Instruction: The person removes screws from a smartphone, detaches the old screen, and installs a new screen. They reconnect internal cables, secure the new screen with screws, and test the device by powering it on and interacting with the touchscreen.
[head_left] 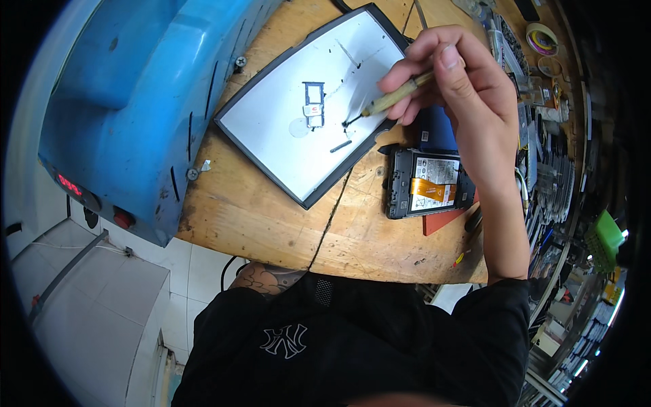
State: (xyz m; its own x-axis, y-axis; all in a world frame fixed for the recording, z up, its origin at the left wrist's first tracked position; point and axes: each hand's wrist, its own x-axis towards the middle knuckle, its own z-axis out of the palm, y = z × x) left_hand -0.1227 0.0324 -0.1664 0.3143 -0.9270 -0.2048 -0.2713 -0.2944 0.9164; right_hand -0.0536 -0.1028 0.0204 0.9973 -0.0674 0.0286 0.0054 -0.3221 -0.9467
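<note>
My right hand [471, 102] grips a slim screwdriver [393, 98] with a worn yellowish handle. Its thin dark tip points down to the left, close over a white tray with a black rim [261, 161]; whether it touches the surface I cannot tell. Left of the tip lies a dark blue SIM tray [314, 93] with a small white card [312, 112] in it. A short dark strip [340, 146] rests just below the tip. Under my right wrist sits an opened phone [434, 183], battery and orange flex cable exposed. My left hand is out of sight; part of that forearm shows below the table edge.
A large blue machine [146, 102] with a red display stands at the left. A dark blue panel [434, 132] lies behind the phone and a red piece [444, 222] under it. Tape rolls [542, 39] and crowded parts fill the right; a green basket [603, 237] stands there.
</note>
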